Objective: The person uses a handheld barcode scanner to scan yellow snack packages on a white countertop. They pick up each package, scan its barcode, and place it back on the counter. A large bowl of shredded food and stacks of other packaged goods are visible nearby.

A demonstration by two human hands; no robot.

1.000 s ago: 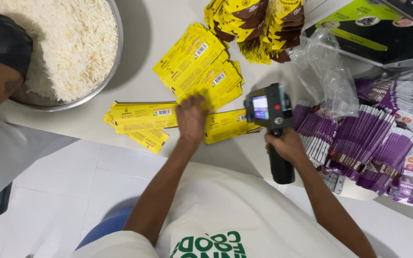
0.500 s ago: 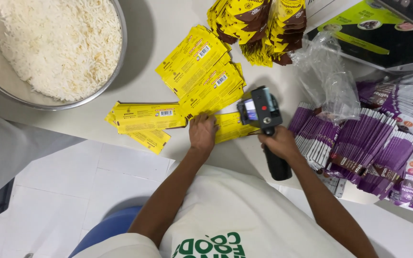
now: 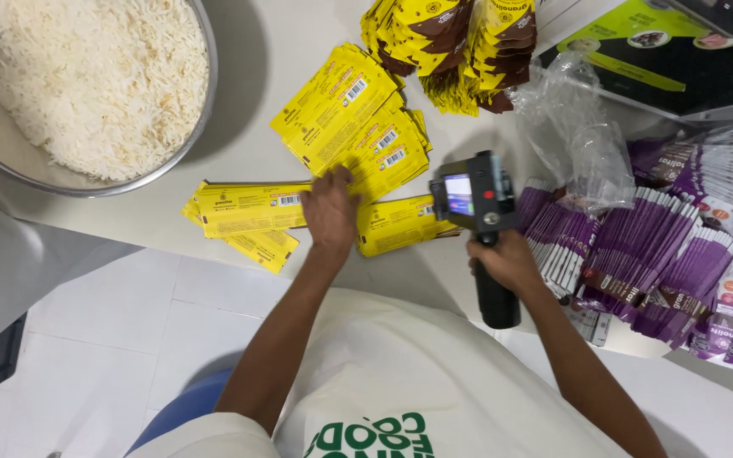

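Observation:
My left hand (image 3: 330, 210) lies flat, fingers spread, on flat yellow pouches (image 3: 248, 209) laid out near the front edge of the white table (image 3: 290, 102). My right hand (image 3: 511, 261) grips the black handle of a handheld printer gun (image 3: 474, 199) with a small lit screen. The gun's head hovers over the right end of another yellow pouch (image 3: 396, 224). More yellow pouches (image 3: 354, 119) are fanned out just behind my left hand.
A large metal bowl (image 3: 195, 144) of white rice stands at the back left. Yellow-and-brown pouches (image 3: 451, 42) are heaped at the back. Purple pouches (image 3: 638, 246) are stacked on the right beside crumpled clear plastic (image 3: 570, 127) and a green-and-black box (image 3: 680, 59).
A person's gloved arm at the bowl on the left has gone from view. My left hand has shifted left onto the pouches near the table edge. The printer gun has stayed over the same pouch.

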